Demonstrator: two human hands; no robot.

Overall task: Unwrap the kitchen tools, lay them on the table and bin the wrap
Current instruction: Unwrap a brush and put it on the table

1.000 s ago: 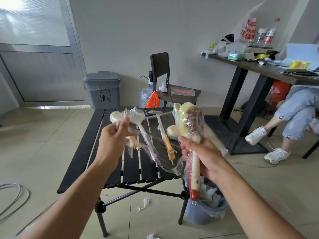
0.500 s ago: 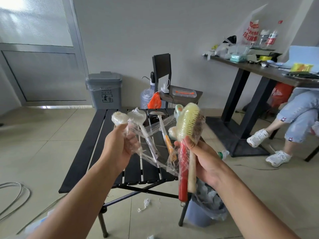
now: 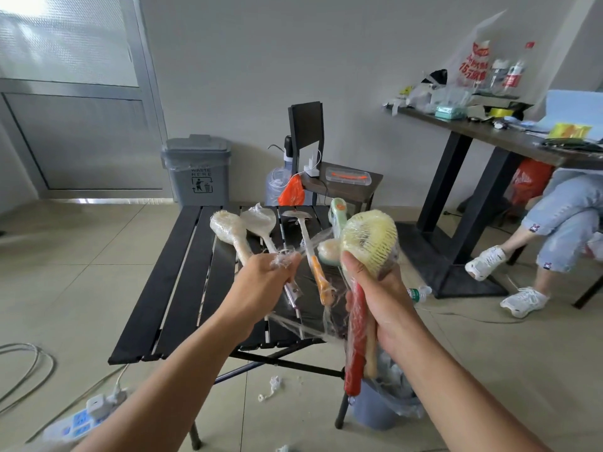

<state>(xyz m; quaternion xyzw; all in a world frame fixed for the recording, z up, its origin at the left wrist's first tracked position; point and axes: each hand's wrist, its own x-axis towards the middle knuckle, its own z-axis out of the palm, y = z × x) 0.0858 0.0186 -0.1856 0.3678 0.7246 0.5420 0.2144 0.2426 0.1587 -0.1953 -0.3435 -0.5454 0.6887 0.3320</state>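
The left hand (image 3: 261,285) moved across toward the right hand (image 3: 378,288), with a wad of cling wrap (image 3: 283,260) now bunched at its fingertips. The right hand rolled the brush bundle (image 3: 368,243) round, so its red handle (image 3: 356,337) swung to the front and the yellow netted head turned to face us.

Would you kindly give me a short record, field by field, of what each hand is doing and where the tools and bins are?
Left hand: pinches loose cling wrap in its fingers
Right hand: grips wrapped brush bundle, yellow head up, red handle down
Film: stretched between both hands
Black table: wrapped wooden brush, wrapped spoon, orange-handled tool
Small bin: on floor under right hand, plastic-lined
Grey bin: by wall, lid shut
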